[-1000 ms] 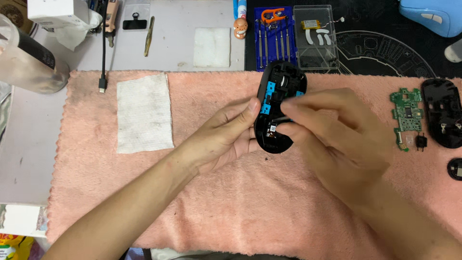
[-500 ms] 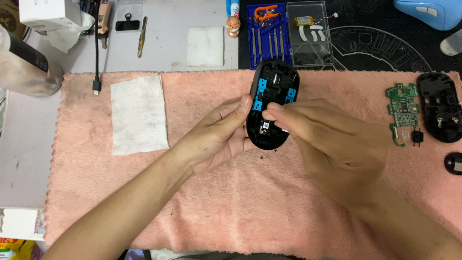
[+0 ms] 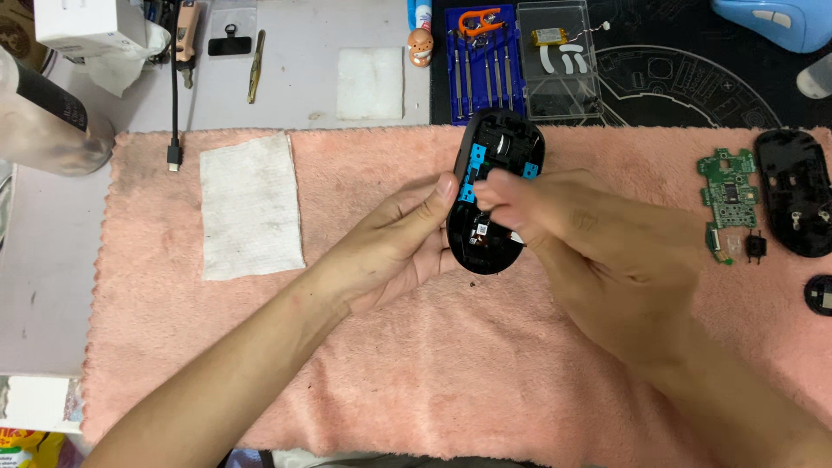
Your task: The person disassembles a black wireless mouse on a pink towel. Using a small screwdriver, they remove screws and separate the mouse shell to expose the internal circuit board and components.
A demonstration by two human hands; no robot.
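Pink towel [image 3: 364, 364] covers my bench; at its upper middle my left hand [image 3: 394, 247] cradles the opened black mouse shell [image 3: 494, 195] while my right hand [image 3: 598, 260] pinches inside it. White box [image 3: 78, 24] sits top-left, blue screwdriver case [image 3: 485, 61] above.

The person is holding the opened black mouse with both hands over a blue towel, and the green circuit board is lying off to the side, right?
Not quite: the towel is pink, not blue, as the head view shows. The rest holds: the left hand and right hand hold the opened black mouse, and the green circuit board lies off to the side.
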